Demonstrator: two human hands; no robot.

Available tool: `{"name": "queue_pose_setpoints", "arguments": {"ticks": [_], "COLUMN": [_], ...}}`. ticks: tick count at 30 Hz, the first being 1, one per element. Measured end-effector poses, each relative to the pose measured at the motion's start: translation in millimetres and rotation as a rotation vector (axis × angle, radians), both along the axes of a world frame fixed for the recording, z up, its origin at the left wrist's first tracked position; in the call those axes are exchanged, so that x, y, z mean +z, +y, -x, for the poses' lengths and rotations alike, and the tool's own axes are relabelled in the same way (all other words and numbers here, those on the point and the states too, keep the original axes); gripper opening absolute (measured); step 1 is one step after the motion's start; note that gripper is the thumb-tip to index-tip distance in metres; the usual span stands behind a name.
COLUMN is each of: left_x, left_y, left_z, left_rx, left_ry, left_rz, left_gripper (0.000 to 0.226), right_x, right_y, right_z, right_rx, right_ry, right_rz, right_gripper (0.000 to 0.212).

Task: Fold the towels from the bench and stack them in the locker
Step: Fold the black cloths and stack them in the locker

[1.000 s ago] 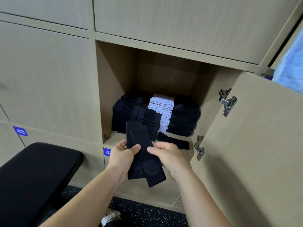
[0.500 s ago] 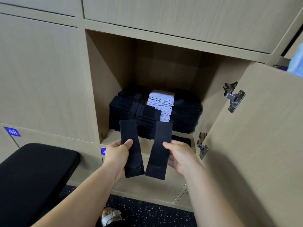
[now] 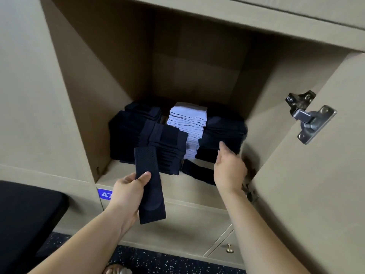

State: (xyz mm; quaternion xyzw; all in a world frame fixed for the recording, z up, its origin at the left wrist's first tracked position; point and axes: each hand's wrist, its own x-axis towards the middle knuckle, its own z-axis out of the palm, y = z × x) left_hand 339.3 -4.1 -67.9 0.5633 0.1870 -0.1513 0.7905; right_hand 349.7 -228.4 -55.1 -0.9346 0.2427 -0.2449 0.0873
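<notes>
Gripping a folded dark towel (image 3: 146,161), the left hand (image 3: 128,192) hovers outside the locker (image 3: 110,76). The right hand (image 3: 229,171) touches the right-side dark stack (image 3: 225,131); I cannot tell its grip.

1. Beige wood-grain lockers (image 3: 29,76) fill the view; one compartment stands open, its inside shaded.
2. Its door (image 3: 316,194) hangs open on the right, with a metal hinge (image 3: 310,117) high on the inner face.
3. A blue number label (image 3: 104,194) sits on the front edge below the opening, at left.
4. A small brass knob (image 3: 229,248) shows on a lower panel.
5. A black padded desk (image 3: 25,218) stands near left.
6. The floor (image 3: 158,260) is dark and speckled.
</notes>
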Motion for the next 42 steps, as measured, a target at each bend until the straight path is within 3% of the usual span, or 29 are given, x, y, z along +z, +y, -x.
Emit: {"name": "queue_pose_setpoints", "arguments": {"ticks": [4,7,10,18,26,33,37,39,42], "left_x": [-11,-18,-22,-28,-29,-25,-15,-8,1], "left_y": [-3,-2,-1,-3,-3,-3,-3,-5,-4], "left_z": [-6,-10,-11,-12,-10,-4,5,12,23], "left_rx": [-0.026,-0.045,-0.062,-0.055,-0.056,-0.021,-0.016,-0.013,-0.002], "left_ry": [0.012,0.025,0.032,0.043,0.035,0.033,0.013,-0.009,-0.101], "left_rz": [-0.001,-0.015,-0.015,-0.017,-0.009,-0.044,-0.056,-0.067,-0.143], "left_gripper": [0.017,0.019,0.019,0.019,0.018,0.012,0.011,0.009,0.008], "right_x": [-40,-62,-73,-80,-83,-75,-49,-32,-9], "right_y": [-2,3,6,8,10,13,34,56,85], "right_z": [-13,-17,-17,-17,-10,0,13,22,44], "right_rx": [0.143,0.221,0.286,0.277,0.253,0.26,0.292,0.321,0.429], "right_ry": [0.135,0.221,0.31,0.287,0.43,0.313,0.02,-0.075,-0.052], "right_rz": [0.103,0.135,0.138,0.181,0.128,0.176,-0.002,-0.253,-0.713], "right_gripper": [0.06,0.046,0.054,0.052,0.057,0.047,0.038,0.032,0.028]}}
